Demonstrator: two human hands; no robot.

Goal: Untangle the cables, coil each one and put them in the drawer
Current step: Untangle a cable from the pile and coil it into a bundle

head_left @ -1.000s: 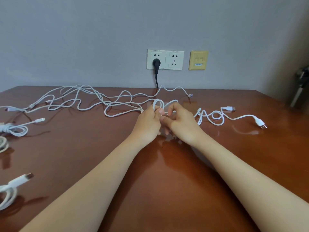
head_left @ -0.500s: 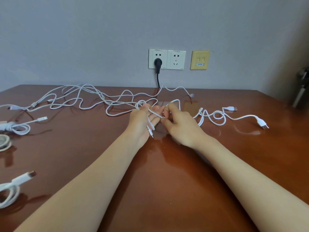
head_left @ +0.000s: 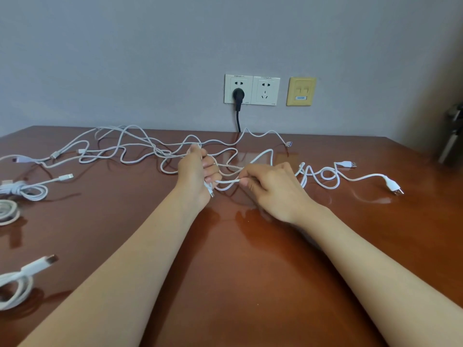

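A tangle of thin white cables (head_left: 130,151) sprawls over the far left and middle of the brown table (head_left: 238,259). My left hand (head_left: 194,175) grips one white cable, with loops wrapped around its fingers and a small plug end hanging below the palm. My right hand (head_left: 271,186) pinches a stretch of the same cable (head_left: 226,182) between thumb and fingers, a short span pulled between the two hands. A thicker white USB cable (head_left: 350,175) lies in loose curls to the right of my right hand. No drawer is in view.
Coiled white cables lie at the left edge: one bundle (head_left: 23,190), a round coil (head_left: 7,211), and a thick one (head_left: 17,281) near the front. On the wall, a black plug (head_left: 238,95) sits in a socket beside a yellow plate (head_left: 300,91). A dark object (head_left: 451,136) stands far right.
My hands have drawn apart, the right one moving right and pulling a length of cable out from the left hand. More cable is wound around the left hand's fingers.
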